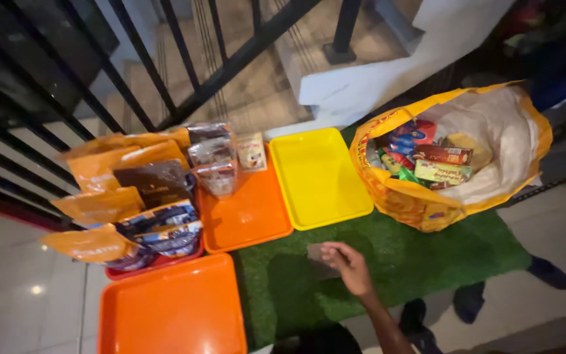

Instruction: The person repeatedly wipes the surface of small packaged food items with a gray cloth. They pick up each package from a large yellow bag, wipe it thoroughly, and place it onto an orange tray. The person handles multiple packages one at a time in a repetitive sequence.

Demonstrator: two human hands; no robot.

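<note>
My right hand (350, 267) reaches over the green turf mat (427, 255) and pinches a small flat brown packet (318, 254) just above the mat. It is nearest the front edge of the yellow tray (319, 180), which has nothing in it. To the right stands an open yellow sack (420, 196) full of colourful snack packets (437, 160). My left hand is out of view.
An orange tray (247, 216) holds clear snack packets (214, 160) at its back. A second orange tray (171, 308) lies front left. A red tray (158, 262) carries orange and blue packets (132, 196). Black railing (54, 111) and stairs lie behind. Dark shoes (548, 272) stand on the floor tiles at right.
</note>
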